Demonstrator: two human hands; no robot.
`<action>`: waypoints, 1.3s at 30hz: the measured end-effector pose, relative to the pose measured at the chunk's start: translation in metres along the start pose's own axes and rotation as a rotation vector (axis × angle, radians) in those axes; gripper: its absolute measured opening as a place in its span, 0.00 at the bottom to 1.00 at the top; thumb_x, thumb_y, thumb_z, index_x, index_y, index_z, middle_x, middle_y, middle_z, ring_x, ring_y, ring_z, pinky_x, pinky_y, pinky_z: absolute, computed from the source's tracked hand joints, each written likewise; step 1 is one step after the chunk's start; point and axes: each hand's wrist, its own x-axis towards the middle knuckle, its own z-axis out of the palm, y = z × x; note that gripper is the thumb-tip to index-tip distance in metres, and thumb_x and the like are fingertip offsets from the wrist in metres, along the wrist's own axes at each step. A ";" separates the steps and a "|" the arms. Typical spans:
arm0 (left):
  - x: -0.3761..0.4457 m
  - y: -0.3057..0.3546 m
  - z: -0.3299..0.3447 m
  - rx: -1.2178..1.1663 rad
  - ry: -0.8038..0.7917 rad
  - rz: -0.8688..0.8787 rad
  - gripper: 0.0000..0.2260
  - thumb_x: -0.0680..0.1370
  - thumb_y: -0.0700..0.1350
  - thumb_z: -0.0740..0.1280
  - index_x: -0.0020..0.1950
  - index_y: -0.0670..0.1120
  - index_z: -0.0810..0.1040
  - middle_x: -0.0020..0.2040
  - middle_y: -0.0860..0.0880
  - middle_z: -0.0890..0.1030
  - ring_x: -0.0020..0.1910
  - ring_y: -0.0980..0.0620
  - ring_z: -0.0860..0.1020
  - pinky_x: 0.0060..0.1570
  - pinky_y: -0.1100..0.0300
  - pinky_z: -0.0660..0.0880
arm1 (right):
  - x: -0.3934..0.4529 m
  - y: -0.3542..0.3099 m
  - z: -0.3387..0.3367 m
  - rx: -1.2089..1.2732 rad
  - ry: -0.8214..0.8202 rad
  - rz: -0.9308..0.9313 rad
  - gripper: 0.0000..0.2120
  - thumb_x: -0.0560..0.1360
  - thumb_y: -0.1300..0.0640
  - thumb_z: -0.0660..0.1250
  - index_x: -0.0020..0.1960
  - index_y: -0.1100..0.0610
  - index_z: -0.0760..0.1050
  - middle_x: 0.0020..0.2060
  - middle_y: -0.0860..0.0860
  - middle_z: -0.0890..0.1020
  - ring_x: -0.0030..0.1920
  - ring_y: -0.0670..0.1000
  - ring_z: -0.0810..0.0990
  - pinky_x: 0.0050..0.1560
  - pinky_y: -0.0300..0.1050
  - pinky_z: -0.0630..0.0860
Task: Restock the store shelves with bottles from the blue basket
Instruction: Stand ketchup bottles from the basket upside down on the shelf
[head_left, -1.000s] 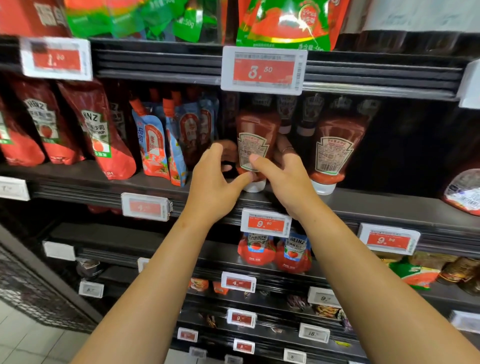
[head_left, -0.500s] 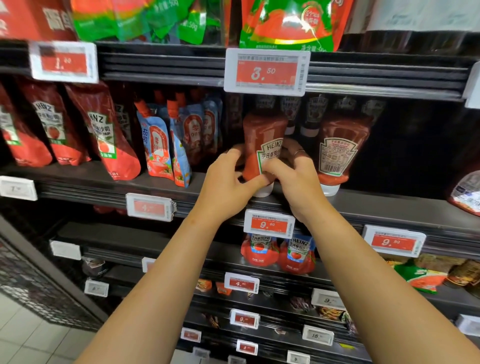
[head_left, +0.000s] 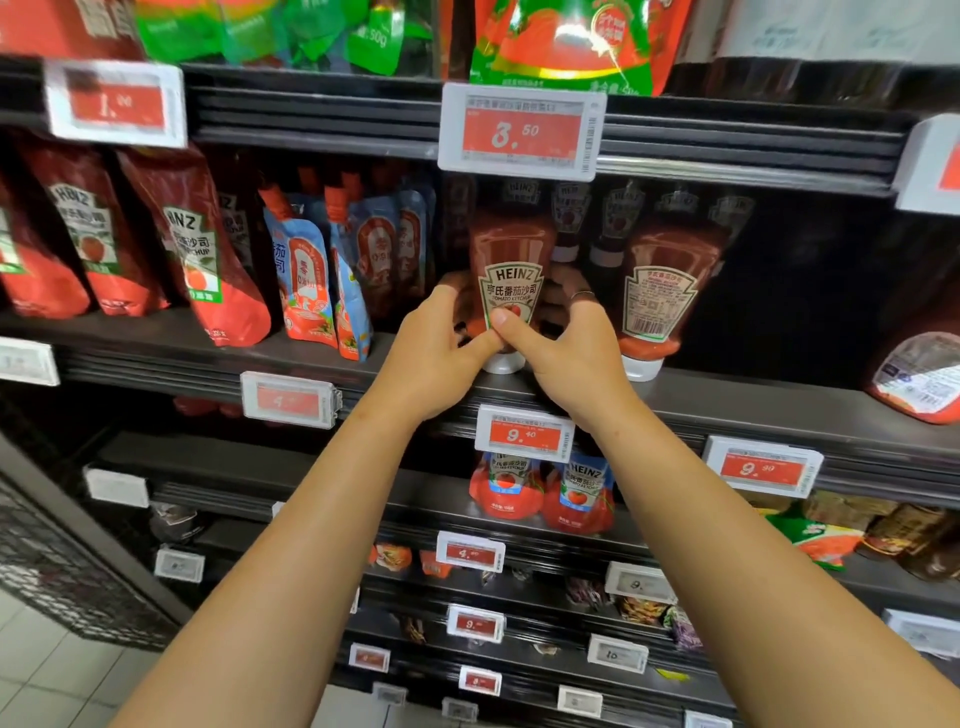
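Both hands, left (head_left: 434, 345) and right (head_left: 566, 343), grasp the bottle (head_left: 511, 270), cap down on the shelf (head_left: 753, 410), label outward for shoppers.

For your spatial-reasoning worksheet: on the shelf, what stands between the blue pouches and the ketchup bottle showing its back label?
In the head view, the Heinz ketchup bottle stands there, cap down, gripped by the left hand and right hand.

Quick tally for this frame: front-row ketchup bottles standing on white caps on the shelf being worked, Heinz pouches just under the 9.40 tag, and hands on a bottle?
Cap-down ketchup bottles: 2, the held bottle and its right neighbour
Heinz pouches: 2
Hands gripping the held bottle: 2, left hand and right hand
Total: 6
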 end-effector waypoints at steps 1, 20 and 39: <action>-0.002 0.001 0.000 0.046 0.011 0.010 0.24 0.70 0.62 0.72 0.62 0.56 0.73 0.58 0.58 0.81 0.58 0.59 0.81 0.59 0.55 0.80 | -0.001 -0.002 -0.002 -0.045 -0.007 -0.002 0.25 0.75 0.50 0.76 0.68 0.51 0.73 0.56 0.44 0.84 0.55 0.39 0.82 0.56 0.39 0.79; -0.003 0.063 0.112 0.182 0.071 0.090 0.24 0.74 0.48 0.76 0.65 0.46 0.70 0.55 0.49 0.70 0.57 0.46 0.76 0.52 0.60 0.72 | -0.026 0.015 -0.129 -0.270 0.222 0.199 0.23 0.68 0.54 0.80 0.58 0.49 0.74 0.47 0.43 0.80 0.43 0.40 0.81 0.43 0.36 0.78; 0.001 0.050 0.119 -0.003 0.054 -0.036 0.32 0.61 0.65 0.77 0.56 0.51 0.70 0.49 0.54 0.81 0.47 0.57 0.82 0.47 0.54 0.82 | -0.039 0.019 -0.130 -0.201 -0.062 0.076 0.29 0.68 0.53 0.75 0.68 0.48 0.72 0.51 0.47 0.83 0.48 0.49 0.84 0.50 0.47 0.84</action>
